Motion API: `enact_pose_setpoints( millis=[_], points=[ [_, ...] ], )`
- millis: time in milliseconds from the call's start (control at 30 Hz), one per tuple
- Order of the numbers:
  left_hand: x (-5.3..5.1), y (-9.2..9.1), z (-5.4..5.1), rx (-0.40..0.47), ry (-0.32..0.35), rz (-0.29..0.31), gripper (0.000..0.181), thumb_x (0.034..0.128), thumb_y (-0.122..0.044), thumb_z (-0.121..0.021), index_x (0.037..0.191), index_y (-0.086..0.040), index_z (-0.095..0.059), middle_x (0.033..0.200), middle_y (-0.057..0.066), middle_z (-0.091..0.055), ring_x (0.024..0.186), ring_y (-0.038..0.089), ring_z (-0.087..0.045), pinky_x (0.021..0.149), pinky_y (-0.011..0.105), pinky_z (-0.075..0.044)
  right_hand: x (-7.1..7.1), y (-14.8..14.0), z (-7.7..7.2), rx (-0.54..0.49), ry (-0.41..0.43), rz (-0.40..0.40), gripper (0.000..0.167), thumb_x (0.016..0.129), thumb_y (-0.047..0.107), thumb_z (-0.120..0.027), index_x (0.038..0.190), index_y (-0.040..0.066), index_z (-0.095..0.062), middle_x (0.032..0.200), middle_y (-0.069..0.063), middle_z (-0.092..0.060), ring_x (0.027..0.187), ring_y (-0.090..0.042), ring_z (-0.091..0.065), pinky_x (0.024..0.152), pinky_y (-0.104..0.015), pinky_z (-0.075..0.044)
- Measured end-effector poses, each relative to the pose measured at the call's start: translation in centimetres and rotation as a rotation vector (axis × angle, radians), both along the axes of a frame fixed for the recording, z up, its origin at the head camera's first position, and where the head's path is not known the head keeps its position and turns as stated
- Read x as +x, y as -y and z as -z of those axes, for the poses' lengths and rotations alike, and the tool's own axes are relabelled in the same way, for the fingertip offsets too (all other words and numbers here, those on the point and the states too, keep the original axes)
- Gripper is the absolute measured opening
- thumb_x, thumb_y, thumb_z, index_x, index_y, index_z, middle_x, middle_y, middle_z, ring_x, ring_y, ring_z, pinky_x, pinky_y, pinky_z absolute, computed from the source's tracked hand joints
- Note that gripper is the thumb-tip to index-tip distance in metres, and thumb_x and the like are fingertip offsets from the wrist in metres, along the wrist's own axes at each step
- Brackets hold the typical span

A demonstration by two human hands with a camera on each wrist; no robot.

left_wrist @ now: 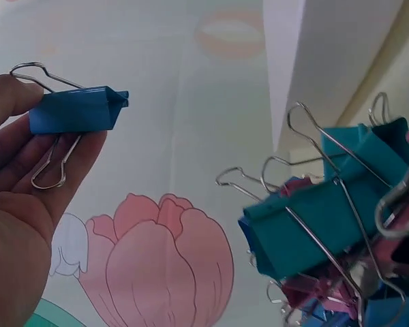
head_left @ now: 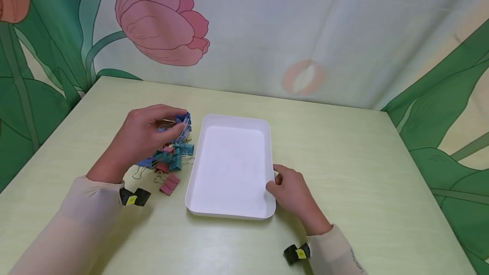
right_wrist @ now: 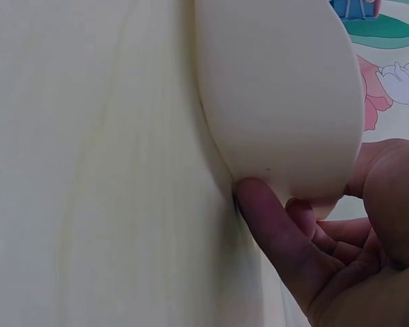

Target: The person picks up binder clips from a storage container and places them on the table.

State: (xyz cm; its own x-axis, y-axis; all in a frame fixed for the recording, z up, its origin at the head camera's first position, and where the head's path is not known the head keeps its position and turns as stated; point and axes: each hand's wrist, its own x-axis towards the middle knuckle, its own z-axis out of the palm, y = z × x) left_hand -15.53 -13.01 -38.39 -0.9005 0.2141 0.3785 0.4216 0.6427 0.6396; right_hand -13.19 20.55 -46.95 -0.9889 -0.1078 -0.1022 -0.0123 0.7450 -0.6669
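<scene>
My left hand [head_left: 145, 135] pinches a blue binder clip [left_wrist: 71, 111] between thumb and fingers, above a pile of binder clips. Wire handles stick out on both sides of the held clip. In the pile lie teal clips [left_wrist: 313, 228], blue ones and pink ones, tangled together; a pink clip [head_left: 170, 184] lies at its near edge. To the right of the pile stands a white rectangular tray [head_left: 233, 164] with nothing in it. My right hand [head_left: 295, 192] grips the tray's right side near its front corner, thumb at the rim.
The pale green tabletop [head_left: 344, 160] extends around the tray and pile. Behind it hangs a curtain [head_left: 244, 33] printed with flowers and leaves. Black bands with yellow tags sit at both wrists.
</scene>
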Motion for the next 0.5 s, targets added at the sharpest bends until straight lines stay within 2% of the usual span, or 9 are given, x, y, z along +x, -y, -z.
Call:
enact_pose_setpoints(
  millis=[133, 300, 500],
  points=[
    [-0.4, 0.6, 0.7, -0.030, 0.075, -0.027, 0.031, 0.0925, -0.024, -0.065, 0.122, -0.012, -0.067, 0.120, 0.008, -0.067, 0.104, 0.026, -0.069, 0.091, 0.043, -0.054, 0.0, -0.1, 0.1, -0.002, -0.001, -0.004, 0.028, 0.082, 0.009, -0.056, 0.109, 0.012, -0.064, 0.064, -0.001, -0.049, 0.052, -0.013, -0.039, 0.048, -0.024, -0.033],
    [-1.0, 1.7, 1.7, -0.062, 0.215, -0.063, 0.032, 0.0924, -0.027, -0.065, 0.122, -0.016, -0.067, 0.117, 0.010, -0.068, 0.103, 0.028, -0.068, 0.089, 0.047, -0.055, -0.1, -0.2, 0.2, 0.000, -0.007, -0.015, 0.027, 0.081, 0.009, -0.055, 0.107, 0.012, -0.063, 0.064, -0.001, -0.048, 0.051, -0.012, -0.037, 0.049, -0.024, -0.033],
    [-2.0, 2.9, 3.1, -0.062, 0.369, -0.069, 0.040, 0.0937, -0.041, -0.061, 0.125, -0.016, -0.065, 0.120, 0.011, -0.067, 0.105, 0.027, -0.065, 0.088, 0.045, -0.056, 0.0, -0.2, 0.2, 0.005, -0.012, -0.021, 0.028, 0.082, 0.009, -0.055, 0.109, 0.011, -0.063, 0.064, -0.001, -0.047, 0.051, -0.012, -0.036, 0.049, -0.024, -0.032]
  ],
)
